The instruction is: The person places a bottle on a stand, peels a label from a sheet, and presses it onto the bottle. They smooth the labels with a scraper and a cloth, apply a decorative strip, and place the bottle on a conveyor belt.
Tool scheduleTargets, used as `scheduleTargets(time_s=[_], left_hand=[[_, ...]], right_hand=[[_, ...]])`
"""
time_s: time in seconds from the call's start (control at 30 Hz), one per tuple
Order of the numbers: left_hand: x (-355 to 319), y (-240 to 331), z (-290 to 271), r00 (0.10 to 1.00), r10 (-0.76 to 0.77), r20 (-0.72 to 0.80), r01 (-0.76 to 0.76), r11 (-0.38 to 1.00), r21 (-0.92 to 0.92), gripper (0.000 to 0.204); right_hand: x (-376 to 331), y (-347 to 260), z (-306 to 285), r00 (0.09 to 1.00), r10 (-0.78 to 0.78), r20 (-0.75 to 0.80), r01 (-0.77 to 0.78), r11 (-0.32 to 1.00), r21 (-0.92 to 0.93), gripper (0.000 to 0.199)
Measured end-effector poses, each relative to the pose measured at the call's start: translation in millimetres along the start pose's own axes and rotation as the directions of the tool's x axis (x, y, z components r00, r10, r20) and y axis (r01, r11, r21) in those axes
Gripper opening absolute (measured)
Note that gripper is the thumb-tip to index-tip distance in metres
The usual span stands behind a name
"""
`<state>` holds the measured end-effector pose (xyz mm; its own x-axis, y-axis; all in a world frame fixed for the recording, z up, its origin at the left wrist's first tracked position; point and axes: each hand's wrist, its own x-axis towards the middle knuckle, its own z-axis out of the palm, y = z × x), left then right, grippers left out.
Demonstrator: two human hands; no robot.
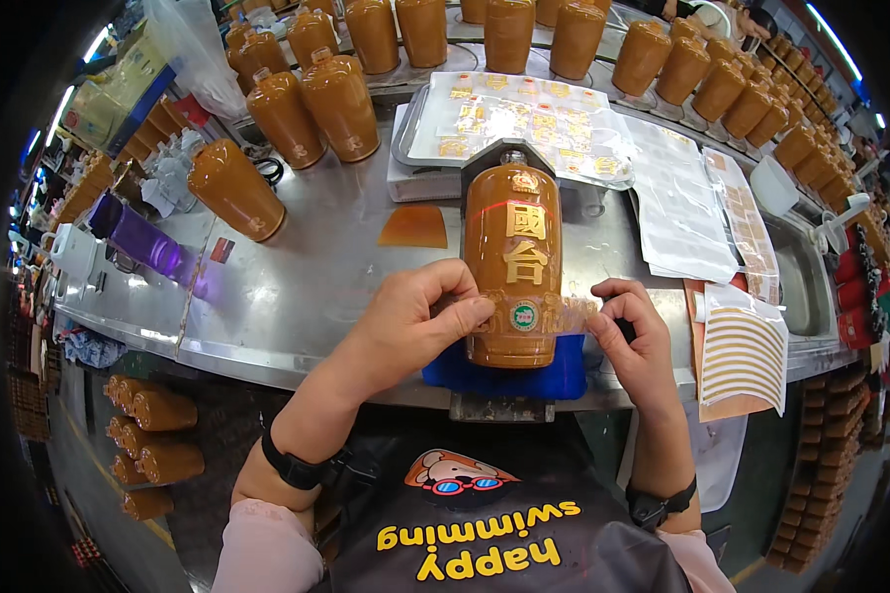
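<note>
The brown ceramic bottle (512, 265) lies on its side in a blue cradle (512, 379) at the steel bench's (297, 296) near edge, neck pointing away. Both hands stretch a clear film strip (564, 311) across its lower body: the left hand (413, 321) presses thumb and fingers closed on one end, the right hand (635, 341) pinches the other. This looks like label application; the strip seems to need smoothing down squarely. Beyond the grip lies a tray of gold label sheets (524, 119); right of it, a striped gold sticker sheet (744, 354).
</note>
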<state>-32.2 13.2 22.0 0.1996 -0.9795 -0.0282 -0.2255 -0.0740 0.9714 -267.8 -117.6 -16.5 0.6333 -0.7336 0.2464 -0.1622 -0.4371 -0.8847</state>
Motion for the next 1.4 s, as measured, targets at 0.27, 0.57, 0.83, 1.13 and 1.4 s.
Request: scheduleTargets(time_s=[0.27, 0.57, 0.83, 1.13, 1.4], left_hand=[[1.4, -0.3, -2.4, 1.000, 0.006, 0.017, -0.007, 0.999, 0.039, 0.023], [-0.2, 3.1, -2.2, 1.000, 0.007, 0.023, -0.008, 1.000, 0.008, 0.023], [0.4, 5.1, -1.4, 1.000, -0.006, 0.029, 0.007, 1.000, -0.027, 0.021], [-0.1, 2.7, -2.2, 1.000, -0.007, 0.011, 0.007, 1.000, 0.022, 0.022], [0.3, -0.3, -0.5, 1.000, 0.011, -0.007, -0.010, 0.998, 0.057, 0.023]], right_hand=[[-3.7, -0.1, 0.5, 1.000, 0.008, -0.011, -0.008, 1.000, 0.024, 0.018], [-8.3, -7.4, -8.4, 0.997, 0.073, -0.025, -0.070, 0.991, 0.113, 0.018], [-7.9, -14.3, -18.4, 0.997, 0.069, -0.016, -0.066, 0.988, 0.142, 0.018], [-5.9, -10.6, -13.5, 1.000, 0.026, -0.005, -0.025, 0.994, 0.104, 0.018], [-7.7, -7.7, -12.1, 1.000, 0.026, -0.015, -0.025, 0.995, 0.099, 0.017]])
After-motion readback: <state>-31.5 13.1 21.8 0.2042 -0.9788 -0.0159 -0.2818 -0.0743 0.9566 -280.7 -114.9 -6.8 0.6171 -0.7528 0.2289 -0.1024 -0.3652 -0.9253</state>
